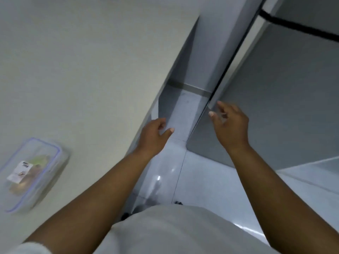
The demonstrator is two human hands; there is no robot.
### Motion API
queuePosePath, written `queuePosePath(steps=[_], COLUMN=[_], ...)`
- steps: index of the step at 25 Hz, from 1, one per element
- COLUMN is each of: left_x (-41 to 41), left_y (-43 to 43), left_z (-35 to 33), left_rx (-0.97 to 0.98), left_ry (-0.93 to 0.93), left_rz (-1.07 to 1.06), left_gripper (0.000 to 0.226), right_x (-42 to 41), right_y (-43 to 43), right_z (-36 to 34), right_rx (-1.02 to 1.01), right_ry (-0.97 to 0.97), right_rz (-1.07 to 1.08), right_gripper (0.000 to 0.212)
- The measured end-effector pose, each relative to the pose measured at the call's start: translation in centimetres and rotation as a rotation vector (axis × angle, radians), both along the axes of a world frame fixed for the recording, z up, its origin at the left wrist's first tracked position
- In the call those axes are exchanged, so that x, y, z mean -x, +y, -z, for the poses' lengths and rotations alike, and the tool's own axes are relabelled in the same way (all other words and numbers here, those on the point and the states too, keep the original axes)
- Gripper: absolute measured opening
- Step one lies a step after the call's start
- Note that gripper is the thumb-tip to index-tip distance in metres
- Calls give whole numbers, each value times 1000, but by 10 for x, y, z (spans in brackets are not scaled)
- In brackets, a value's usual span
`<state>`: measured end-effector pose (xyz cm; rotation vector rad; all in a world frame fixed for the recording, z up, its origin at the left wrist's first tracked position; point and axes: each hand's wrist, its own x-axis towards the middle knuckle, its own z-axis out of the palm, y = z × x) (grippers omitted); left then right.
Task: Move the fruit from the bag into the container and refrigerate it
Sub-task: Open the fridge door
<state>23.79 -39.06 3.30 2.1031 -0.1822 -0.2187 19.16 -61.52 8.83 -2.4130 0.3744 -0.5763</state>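
A clear plastic container (34, 173) with a blue-edged lid and a white label lies on the pale countertop (82, 70) at the lower left; green and brownish fruit shows through it, blurred. The grey refrigerator (275, 88) stands at the right, its door edge running down the middle of the view. My right hand (229, 123) is at the lower end of that door edge, fingers spread, fingertips touching or almost touching it. My left hand (156, 134) hovers empty over the gap between counter and fridge, fingers loosely curled. No bag is in view.
A narrow gap with glossy white floor tiles (183, 171) separates the counter's side from the fridge. A black seam (293, 26) crosses the fridge front at the upper right. My light shirt fills the bottom of the view.
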Motion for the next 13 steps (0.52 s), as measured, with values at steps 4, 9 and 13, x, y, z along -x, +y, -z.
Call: queuePosePath(steps=[4, 9, 13], left_x=[-34, -83, -126], left_y=[-110, -207, -250], left_z=[-31, -76, -97], left_rx=[-21, -10, -57], left_ry=[4, 0, -34], left_rz=[157, 174, 184], left_gripper=[44, 44, 60], right_x=[-6, -47, -76], right_y=[-90, -155, -180], right_z=[-46, -95, -114], right_rx=[147, 372, 526], right_ry=[-44, -38, -6], right_rz=[161, 165, 166], right_gripper=[46, 48, 44])
